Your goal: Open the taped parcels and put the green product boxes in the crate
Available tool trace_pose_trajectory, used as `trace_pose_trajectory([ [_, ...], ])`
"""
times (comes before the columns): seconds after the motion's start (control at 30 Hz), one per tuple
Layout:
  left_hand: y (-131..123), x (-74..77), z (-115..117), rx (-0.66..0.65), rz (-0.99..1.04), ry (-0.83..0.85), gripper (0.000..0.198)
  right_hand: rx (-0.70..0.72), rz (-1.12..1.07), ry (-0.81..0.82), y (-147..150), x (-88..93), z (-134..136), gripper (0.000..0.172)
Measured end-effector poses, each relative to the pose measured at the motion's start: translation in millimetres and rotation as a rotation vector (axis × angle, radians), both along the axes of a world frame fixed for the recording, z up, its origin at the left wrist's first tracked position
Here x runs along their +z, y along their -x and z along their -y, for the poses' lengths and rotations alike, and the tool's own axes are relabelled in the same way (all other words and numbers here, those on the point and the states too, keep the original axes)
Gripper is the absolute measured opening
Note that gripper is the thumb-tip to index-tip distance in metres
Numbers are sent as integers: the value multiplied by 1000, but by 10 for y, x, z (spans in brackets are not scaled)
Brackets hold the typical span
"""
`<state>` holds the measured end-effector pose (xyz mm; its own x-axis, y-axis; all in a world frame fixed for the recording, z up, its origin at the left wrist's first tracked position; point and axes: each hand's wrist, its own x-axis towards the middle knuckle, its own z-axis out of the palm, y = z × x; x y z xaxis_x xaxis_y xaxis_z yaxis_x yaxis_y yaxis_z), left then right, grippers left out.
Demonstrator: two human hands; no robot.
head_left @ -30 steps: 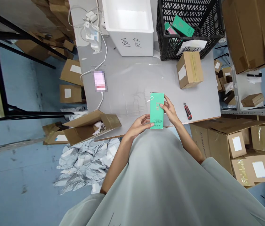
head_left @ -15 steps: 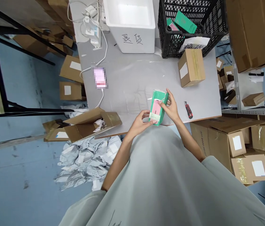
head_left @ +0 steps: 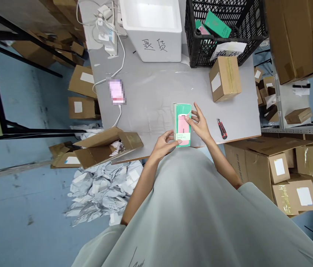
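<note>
Green box [head_left: 183, 126] is btwn both hands near front edge of grey table [head_left: 150, 100]; L hand [head_left: 163, 145] grips its lower L corner, R hand [head_left: 200, 125] its R side, thumbs on front, some fingertips hidden. Small print's unreadable. Pixelated device [head_left: 116, 91] hard to ID. White tub [head_left: 156, 52] & black crate [head_left: 205, 55] cut off at top. Blue floor [head_left: 14, 215], cartons [head_left: 296, 194] both sides.
</note>
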<state>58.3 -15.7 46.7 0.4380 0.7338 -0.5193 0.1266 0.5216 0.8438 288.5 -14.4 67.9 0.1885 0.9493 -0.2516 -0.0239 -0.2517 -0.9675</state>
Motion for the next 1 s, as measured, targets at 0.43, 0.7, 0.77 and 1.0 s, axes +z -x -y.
trace_pose_trajectory([
  [0.43, 87, 92, -92, -38, 87, -12, 82, 0, -56, 28, 100, -215, -38, 122],
  [0.7, 161, 24, -160, -117, 130, 18, 82, 108, -101, -19, 84, -48, 39, 102],
  [0.77, 159, -7, -144, -110, 111, -19, 86, 144, -125, -27, 52, 19, 43, 95],
  [1.0, 147, -110, -258, 67, 82, -249, 92, 325, -94, -145, -24, 248, 183, 95],
])
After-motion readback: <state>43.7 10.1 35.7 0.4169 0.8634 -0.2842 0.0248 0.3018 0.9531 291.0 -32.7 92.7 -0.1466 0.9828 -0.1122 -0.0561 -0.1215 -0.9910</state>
